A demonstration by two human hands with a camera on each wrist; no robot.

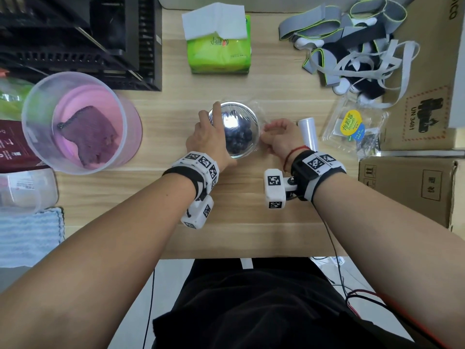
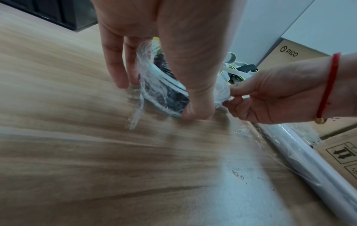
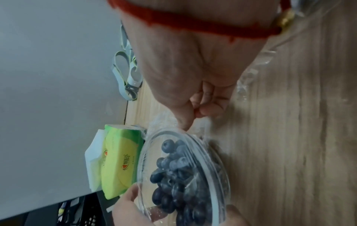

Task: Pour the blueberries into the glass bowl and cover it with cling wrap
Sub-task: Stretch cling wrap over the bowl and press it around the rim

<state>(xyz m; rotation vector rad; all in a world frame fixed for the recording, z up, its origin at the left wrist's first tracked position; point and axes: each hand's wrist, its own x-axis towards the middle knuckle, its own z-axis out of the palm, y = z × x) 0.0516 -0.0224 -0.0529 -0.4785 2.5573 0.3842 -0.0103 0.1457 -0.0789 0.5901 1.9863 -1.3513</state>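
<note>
- Nearest to us, our two forearms reach forward over the table (image 1: 251, 197), each wearing a wrist camera; both hands meet at the bowl (image 1: 245, 107), which sits mid-table.
- Progress: the blueberries (image 1: 237, 137) already lie in the bowl, so we judge the pouring done. Wrap (image 2: 154, 85) is stretched over the rim and down the side; the covering looks nearly finished, with only the loose edges left to press down.
- Our left hand (image 1: 207, 132) cups the bowl's left side. Its thumb comes down the near wall to the table and its fingers (image 2: 115, 71) lie fairly straight along the far-left wall, pressing the film against the glass and steadying the bowl.
- Our right hand (image 1: 278, 137) sits just beside the bowl's right edge, palm turned inward, fingers curled. Thumb and forefinger pinch a gathered bit of wrap at the rim, seemingly pulling it taut or tucking it down.
- A loose strand of film trails on the table by the left fingers; this still needs smoothing, we think.
- Just right of the right hand lies the roll (image 1: 308, 133), apparently torn free of the sheet, though we cannot be sure.
- Farther right is the empty clear pack (image 1: 352, 127), and at the far edge a tissue pack (image 1: 219, 51).
</note>
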